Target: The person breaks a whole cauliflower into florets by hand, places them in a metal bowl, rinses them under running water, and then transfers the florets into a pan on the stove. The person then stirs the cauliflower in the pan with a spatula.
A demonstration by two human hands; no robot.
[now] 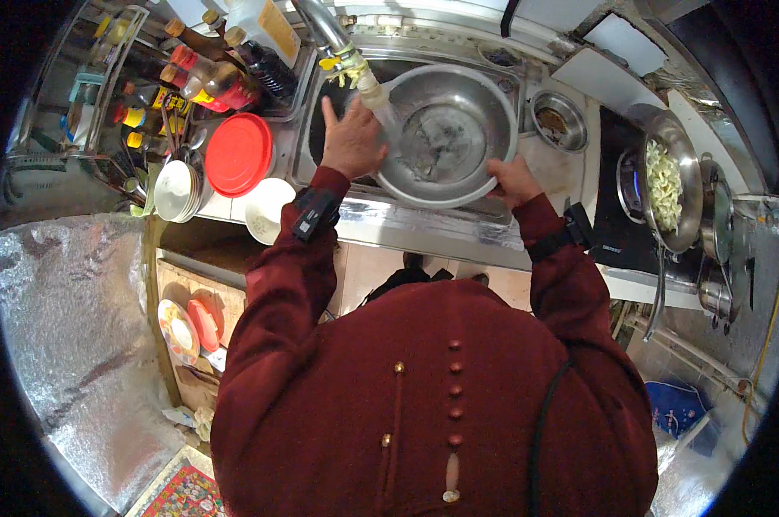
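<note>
A large metal basin (502, 123) is tilted over the sink (305, 155), and my right hand (515, 181) grips its near right rim. Water runs from a cloth-like sleeve (371, 90) tied to the end of the faucet (321, 29) and falls along the basin's left side. My left hand (354, 142) is beside that stream at the basin's left rim, back up and with its fingers apart. Some fingertips are close to the sleeve; whether they touch it is unclear. A little water lies on the basin's floor.
Sauce bottles (234, 84), a red-lidded container (239, 155), stacked bowls (176, 190) and a white bowl (267, 210) crowd the left. To the right are a small metal bowl (559, 121) and a pan (683, 220) of pale cut food on a lit stove (622, 245); its handle overhangs the counter edge.
</note>
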